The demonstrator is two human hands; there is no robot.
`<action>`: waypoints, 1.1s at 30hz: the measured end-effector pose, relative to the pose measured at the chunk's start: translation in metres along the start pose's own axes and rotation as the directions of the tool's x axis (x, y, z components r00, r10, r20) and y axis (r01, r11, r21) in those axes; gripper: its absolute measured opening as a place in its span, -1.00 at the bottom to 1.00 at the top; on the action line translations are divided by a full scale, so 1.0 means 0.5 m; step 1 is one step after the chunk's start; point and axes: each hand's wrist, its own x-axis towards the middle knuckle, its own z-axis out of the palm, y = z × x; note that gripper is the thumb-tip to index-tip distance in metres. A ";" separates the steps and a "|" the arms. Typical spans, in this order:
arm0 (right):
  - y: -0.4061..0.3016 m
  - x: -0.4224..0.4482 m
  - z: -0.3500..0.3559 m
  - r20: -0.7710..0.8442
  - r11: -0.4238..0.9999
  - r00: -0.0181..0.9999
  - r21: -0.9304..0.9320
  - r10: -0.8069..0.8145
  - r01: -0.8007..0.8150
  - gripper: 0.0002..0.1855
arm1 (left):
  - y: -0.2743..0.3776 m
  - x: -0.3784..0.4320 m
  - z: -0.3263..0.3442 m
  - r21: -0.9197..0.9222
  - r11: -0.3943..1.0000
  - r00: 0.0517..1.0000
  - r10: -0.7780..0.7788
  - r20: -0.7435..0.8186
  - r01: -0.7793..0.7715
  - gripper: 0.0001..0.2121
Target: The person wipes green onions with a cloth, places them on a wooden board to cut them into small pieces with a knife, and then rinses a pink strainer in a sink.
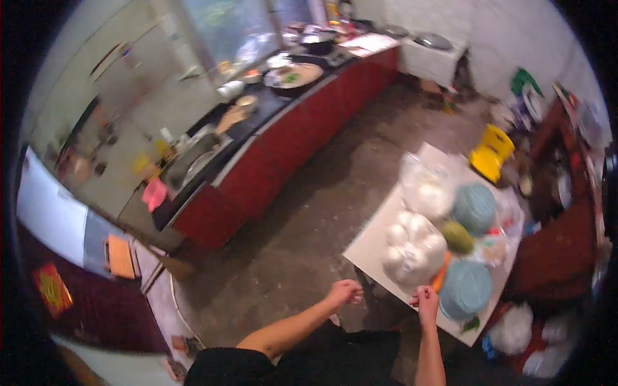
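My left hand (345, 292) is over the floor, left of the table's near edge. Its fingers are curled, and nothing shows in them. The right hand (426, 300) is closed at the near edge of the pale table (369, 243); whether it touches the edge I cannot tell. Close by it lie an orange carrot (441, 273) and an upturned blue-green plastic basket (466, 289). A clear bag of round white items (415, 248) sits left of the carrot. Behind are a green-yellow gourd-like vegetable (457, 237), another blue-green basket (474, 208) and a second plastic bag (428, 188).
A red-fronted counter (299, 144) with a sink (203, 157) and a large round tray (293, 76) runs along the left wall. Beyond the table stands a yellow plastic chair (492, 152). Dark wooden furniture (555, 260) and plastic bags (512, 328) crowd the right side.
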 end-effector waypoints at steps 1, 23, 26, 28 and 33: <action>-0.043 0.009 0.072 0.106 0.998 0.993 -0.040 -0.045 0.049 -0.87 | -0.007 -0.011 -0.107 -0.220 0.975 0.996 0.001 -0.086 -0.019 -0.91; -0.333 -0.060 0.985 0.873 -0.003 -0.354 0.375 -0.335 0.927 -0.38 | 0.285 -0.263 -0.524 -0.452 0.606 0.739 0.387 -0.551 -0.655 -0.47; -0.368 -0.054 1.035 0.862 0.029 -0.405 0.433 -0.305 0.901 -0.30 | 0.374 -0.245 -0.516 0.066 0.688 0.426 0.519 -0.741 -0.723 -0.59; -0.389 -0.043 1.054 0.882 -0.018 -0.381 0.392 -0.278 0.920 -0.30 | 0.400 -0.225 -0.527 0.103 0.713 0.390 0.492 -0.778 -0.693 -0.64; -0.379 -0.037 1.107 0.855 -0.089 -0.454 0.447 -0.249 0.890 -0.31 | 0.420 -0.188 -0.570 0.204 0.663 0.129 0.417 -0.900 -0.720 -0.82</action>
